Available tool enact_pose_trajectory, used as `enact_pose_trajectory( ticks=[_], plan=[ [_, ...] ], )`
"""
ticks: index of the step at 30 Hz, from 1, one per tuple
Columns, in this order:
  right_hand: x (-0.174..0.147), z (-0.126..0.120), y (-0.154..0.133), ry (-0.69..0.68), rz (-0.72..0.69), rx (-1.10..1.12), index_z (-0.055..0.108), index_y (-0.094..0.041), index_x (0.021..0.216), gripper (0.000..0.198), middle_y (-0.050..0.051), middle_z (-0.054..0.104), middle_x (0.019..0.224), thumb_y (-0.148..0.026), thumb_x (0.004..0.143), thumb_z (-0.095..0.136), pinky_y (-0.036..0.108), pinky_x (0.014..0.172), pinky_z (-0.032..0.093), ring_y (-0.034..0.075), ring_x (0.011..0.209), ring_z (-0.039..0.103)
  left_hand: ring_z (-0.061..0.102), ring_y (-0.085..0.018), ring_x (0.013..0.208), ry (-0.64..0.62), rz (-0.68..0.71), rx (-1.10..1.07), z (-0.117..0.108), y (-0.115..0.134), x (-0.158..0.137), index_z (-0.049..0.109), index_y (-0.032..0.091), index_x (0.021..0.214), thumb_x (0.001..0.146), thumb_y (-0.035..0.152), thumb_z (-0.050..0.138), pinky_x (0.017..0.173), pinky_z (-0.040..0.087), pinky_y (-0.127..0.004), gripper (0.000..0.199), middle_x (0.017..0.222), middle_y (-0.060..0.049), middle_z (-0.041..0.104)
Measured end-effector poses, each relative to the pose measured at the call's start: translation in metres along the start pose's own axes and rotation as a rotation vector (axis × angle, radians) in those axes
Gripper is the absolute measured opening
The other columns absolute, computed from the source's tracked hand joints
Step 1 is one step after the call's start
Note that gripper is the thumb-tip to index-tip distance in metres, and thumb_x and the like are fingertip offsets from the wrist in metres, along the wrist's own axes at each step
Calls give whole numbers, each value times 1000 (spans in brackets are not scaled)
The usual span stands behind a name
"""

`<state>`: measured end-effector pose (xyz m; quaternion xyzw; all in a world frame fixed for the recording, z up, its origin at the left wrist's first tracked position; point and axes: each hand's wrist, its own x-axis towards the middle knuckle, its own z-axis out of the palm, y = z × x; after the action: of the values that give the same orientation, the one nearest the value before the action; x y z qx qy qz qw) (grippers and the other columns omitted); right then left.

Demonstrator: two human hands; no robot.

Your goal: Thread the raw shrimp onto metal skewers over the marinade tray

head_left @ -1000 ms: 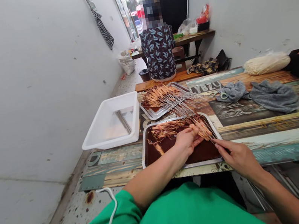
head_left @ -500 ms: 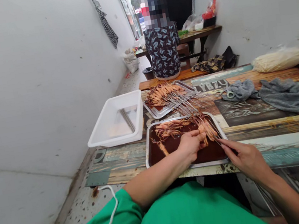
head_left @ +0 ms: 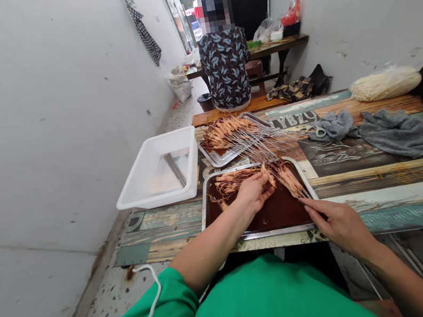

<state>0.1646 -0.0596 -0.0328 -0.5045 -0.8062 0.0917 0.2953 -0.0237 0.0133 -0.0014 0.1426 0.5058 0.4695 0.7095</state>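
A metal tray of dark brown liquid sits at the table edge before me, with pinkish, stringy pieces that look like squid at its back. My left hand reaches over the tray and pinches one squid piece between thumb and fingers. At the tray's right side my right hand is closed on a thin metal skewer, low by the rim. Beside it lie skewered squid pieces in the tray. Behind, a second tray bears a heap of squid skewers, their metal ends pointing right.
A white plastic tub with a metal bar inside stands left. Grey cloths, green-handled scissors and a bagged pale bundle lie right. A person in a patterned shirt sits ahead, facing away. The wall is close on the left.
My left hand has lifted its squid piece up and away from my right hand, toward the back of the tray. My right hand stays near the tray's right rim. The view has shifted slightly.
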Motion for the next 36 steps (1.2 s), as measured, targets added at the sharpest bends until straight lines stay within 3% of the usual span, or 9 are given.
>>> enact_pose_trajectory(
  ticks=[4,10,24,36],
  plan=[
    [0,-1,0,-23,-38,1,65,-18,105,30,5,70,97,-24,85,44,26,72,53,16,81,67,52,-6,52,-18,-6,-27,-4,4,3,60,12,78,82,7,51,57,44,-22,11,66,0,56],
    [-2,-2,2,-57,-70,-10,64,-20,109,31,4,70,99,-23,85,43,27,72,54,16,81,67,53,-6,56,-22,130,-88,-10,9,7,59,11,73,74,6,61,58,45,-21,6,68,-1,59],
    [-3,-4,3,-57,-101,-39,64,-19,109,32,5,70,98,-21,85,43,26,71,53,16,81,67,61,-10,64,-108,273,34,-16,14,5,64,11,85,78,12,57,60,47,-22,9,77,-6,65],
    [-2,-5,2,-67,-110,-28,63,-18,110,32,5,69,99,-21,86,43,26,72,53,16,81,67,60,-10,64,-87,301,49,-13,15,6,65,11,82,76,12,60,66,47,-24,8,77,-7,66]
  ],
)
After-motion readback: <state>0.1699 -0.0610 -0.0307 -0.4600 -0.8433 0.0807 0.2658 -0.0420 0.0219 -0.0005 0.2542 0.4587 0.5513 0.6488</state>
